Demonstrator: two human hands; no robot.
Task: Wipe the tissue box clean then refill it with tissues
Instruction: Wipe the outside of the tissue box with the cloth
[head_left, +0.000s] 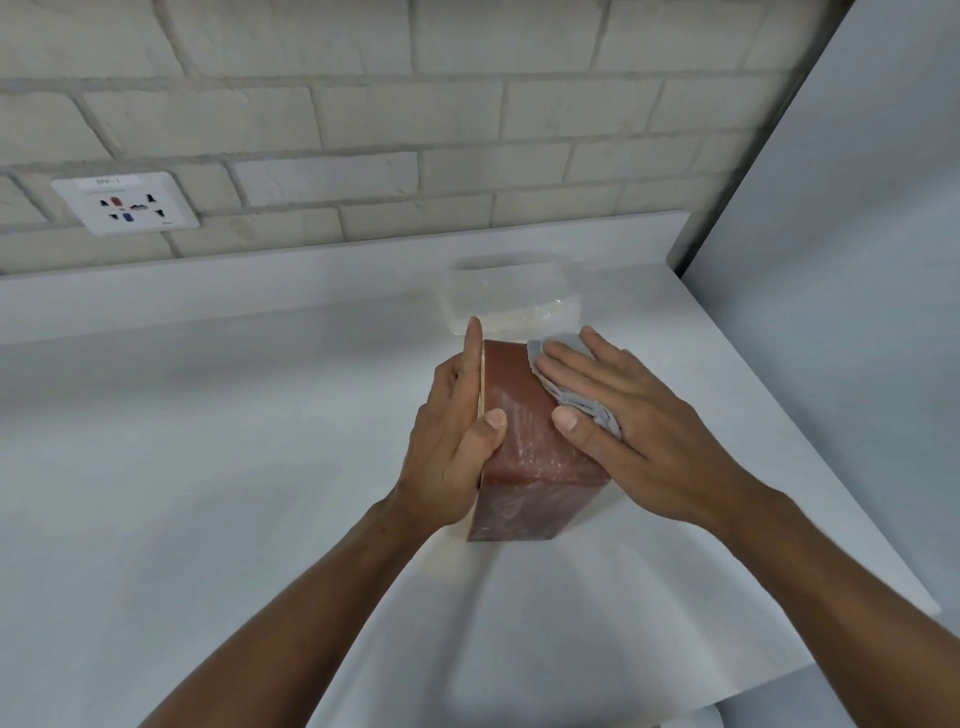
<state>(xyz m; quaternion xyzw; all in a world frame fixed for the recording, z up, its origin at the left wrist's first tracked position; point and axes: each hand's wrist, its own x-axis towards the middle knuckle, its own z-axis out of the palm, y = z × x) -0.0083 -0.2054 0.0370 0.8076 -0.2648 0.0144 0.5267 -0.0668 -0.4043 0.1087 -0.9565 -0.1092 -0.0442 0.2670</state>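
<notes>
- Your left hand holds the tissue box, fingers straight along its left side, thumb hooked over the top.
- Your right hand presses a grey cloth onto the box, fingers flat.
- A tissue pack lies on the surface just beyond your fingertips.

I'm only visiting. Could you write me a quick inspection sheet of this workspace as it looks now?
Surface: white counter, with a white sheet under the box.
Job's things: brown box; grey cloth on its top face; clear tissue pack behind it.
Clutter: nothing seen.
Hands: left hand holds the box's side, thumb on top; right hand presses the cloth flat.
Cables: nothing seen.
Surroundings: brick wall with a socket; grey panel at right.
</notes>
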